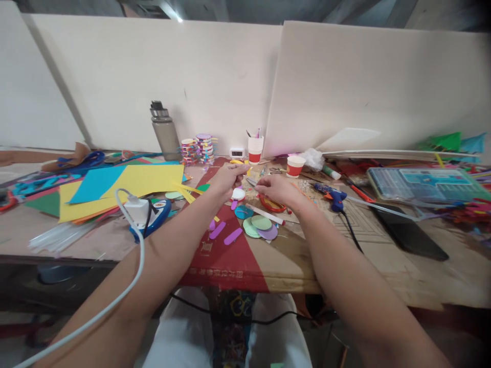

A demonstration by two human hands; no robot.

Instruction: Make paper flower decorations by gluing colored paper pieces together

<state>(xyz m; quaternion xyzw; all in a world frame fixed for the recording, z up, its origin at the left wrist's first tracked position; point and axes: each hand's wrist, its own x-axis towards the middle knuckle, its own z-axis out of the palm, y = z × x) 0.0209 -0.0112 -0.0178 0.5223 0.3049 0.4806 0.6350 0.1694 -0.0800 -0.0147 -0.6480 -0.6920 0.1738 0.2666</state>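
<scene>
My left hand (228, 179) is closed in a pinch above the middle of the table; what its fingertips hold, if anything, is too small to name. Just to the right, my right hand (278, 187) is closed on a silver pointed blade (251, 182), its tip towards my left hand. Red-orange loops (273, 205) show under the right hand; whether they belong to the blade I cannot tell. Below the hands lie a white round piece (238, 194) with a purple tab, a blue disc (243, 212), a white marker (267, 213), green discs (261, 222) and purple strips (232, 236).
At the back stand a bottle (164, 132), two colourful layered stacks (204, 148) and red-white cups (295, 166). Coloured sheets (149, 179) and a white plug with cable (137, 210) lie left. A blue glue gun (334, 197), phone (408, 232) and plastic case (425, 184) are right.
</scene>
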